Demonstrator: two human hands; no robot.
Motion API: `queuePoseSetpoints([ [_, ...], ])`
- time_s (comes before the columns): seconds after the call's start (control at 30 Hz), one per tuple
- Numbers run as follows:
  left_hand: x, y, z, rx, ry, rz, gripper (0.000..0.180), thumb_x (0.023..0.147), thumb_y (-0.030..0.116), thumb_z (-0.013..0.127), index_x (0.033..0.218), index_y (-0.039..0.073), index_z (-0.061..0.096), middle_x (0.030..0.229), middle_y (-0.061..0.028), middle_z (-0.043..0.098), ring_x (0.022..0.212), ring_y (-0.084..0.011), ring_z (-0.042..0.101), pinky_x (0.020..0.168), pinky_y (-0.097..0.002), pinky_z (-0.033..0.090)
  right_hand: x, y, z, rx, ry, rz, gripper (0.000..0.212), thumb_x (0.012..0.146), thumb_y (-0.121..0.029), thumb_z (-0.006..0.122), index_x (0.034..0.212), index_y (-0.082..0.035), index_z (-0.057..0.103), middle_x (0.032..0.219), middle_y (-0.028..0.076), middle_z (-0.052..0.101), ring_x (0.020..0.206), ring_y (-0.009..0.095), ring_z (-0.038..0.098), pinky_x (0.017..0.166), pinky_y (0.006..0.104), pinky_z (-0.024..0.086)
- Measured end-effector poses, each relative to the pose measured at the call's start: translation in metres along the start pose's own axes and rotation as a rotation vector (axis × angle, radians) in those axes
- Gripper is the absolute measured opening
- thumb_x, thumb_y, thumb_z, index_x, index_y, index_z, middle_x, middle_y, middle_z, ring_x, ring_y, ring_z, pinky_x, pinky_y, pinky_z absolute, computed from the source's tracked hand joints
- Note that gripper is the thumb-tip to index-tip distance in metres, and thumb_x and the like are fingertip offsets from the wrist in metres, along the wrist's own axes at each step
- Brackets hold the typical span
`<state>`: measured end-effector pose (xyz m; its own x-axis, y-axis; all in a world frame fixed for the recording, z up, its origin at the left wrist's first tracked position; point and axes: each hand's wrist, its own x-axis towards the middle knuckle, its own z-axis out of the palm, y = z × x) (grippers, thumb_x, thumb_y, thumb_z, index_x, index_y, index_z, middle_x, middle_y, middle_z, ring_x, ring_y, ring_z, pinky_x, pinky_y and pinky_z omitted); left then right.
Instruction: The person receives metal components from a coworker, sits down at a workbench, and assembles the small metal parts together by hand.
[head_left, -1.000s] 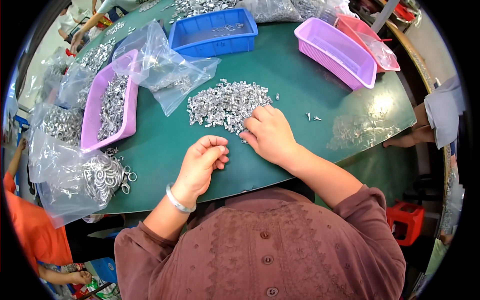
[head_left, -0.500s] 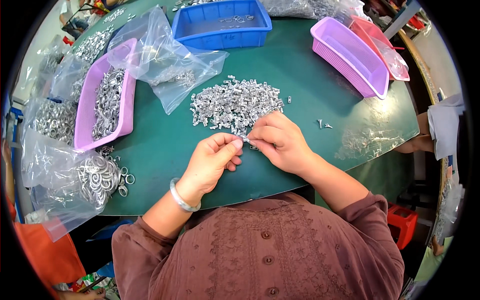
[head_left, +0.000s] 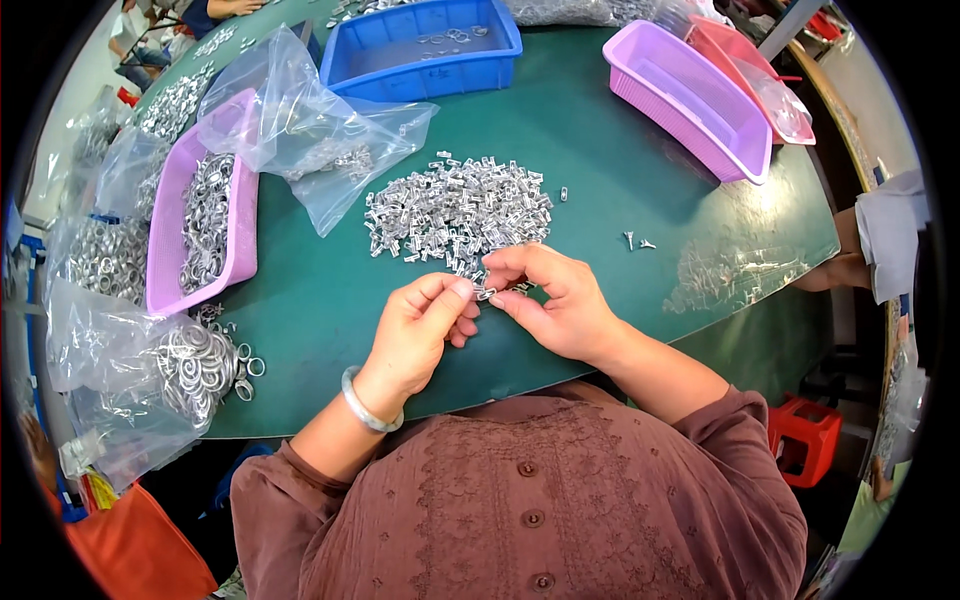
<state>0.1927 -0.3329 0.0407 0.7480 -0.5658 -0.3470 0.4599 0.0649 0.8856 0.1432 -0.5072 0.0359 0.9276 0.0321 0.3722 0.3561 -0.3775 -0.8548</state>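
A heap of small silver rectangular metal pieces (head_left: 455, 205) lies on the green tabletop in front of me. Just below its near edge, my left hand (head_left: 415, 320) is closed in a pinch of thumb and forefinger. A small silver metal piece (head_left: 486, 294) shows at its fingertips; part of it is hidden. Close beside it on the right, my right hand (head_left: 560, 305) has thumb and forefinger apart around that piece, with loose pieces visible in the gap. A pale bangle (head_left: 365, 402) circles my left wrist.
On the left stand a purple basket of metal rings (head_left: 240, 235) and clear bags (head_left: 110, 345) with more rings. A blue bin (head_left: 420, 75) is at the back, another purple basket (head_left: 690, 105) at the back right. Two small metal parts (head_left: 638, 242) lie to the right.
The right thumb and forefinger have parted from their pinch. My left hand stays pinched in nearly the same place. The whole view has shifted slightly.
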Motion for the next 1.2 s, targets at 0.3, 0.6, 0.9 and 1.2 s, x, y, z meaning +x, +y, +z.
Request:
queuePoseSetpoints([
  [0.3,0.0,-0.004,0.001,0.702,0.122,0.581,0.014,0.085,0.012,0.056,0.077,0.0,0.058,0.068,-0.0018,0.056,0.056,-0.009,0.048,0.051,-0.021,0.038,-0.002,-0.002,0.005,0.006,0.047,-0.012,0.035,0.071,0.002,0.063,0.105,-0.003,0.054,0.078,0.007,0.059,0.075,0.021,0.057,0.067,0.0301,0.047],
  [0.6,0.001,-0.005,-0.006,0.439,0.169,0.34,0.008,0.081,0.007,0.06,0.083,0.0,0.062,0.072,-0.0035,0.058,0.06,-0.0086,0.051,0.055,-0.0227,0.041,0.0,-0.01,0.003,-0.125,-0.012,-0.039,0.039,0.072,0.001,0.061,0.109,-0.004,0.051,0.078,0.007,0.058,0.074,0.022,0.057,0.064,0.0328,0.046],
  [0.9,-0.007,-0.002,-0.011,0.966,0.115,0.464,0.016,0.074,0.005,0.063,0.09,0.001,0.062,0.063,-0.0011,0.052,0.055,-0.0072,0.047,0.051,-0.0228,0.039,-0.001,-0.009,0.003,0.138,0.038,0.047,0.04,0.074,0.003,0.061,0.111,-0.004,0.05,0.079,0.005,0.058,0.074,0.013,0.056,0.065,0.0248,0.046],
  [1.2,-0.01,0.014,0.0,0.096,-0.025,0.021,0.014,0.087,0.018,0.054,0.085,0.005,0.06,0.064,0.0033,0.051,0.054,-0.0041,0.046,0.048,-0.016,0.035,0.002,-0.016,0.004,-0.055,0.045,-0.053,0.044,0.071,0.004,0.061,0.112,-0.004,0.049,0.079,0.006,0.058,0.074,0.019,0.057,0.068,0.0294,0.046],
])
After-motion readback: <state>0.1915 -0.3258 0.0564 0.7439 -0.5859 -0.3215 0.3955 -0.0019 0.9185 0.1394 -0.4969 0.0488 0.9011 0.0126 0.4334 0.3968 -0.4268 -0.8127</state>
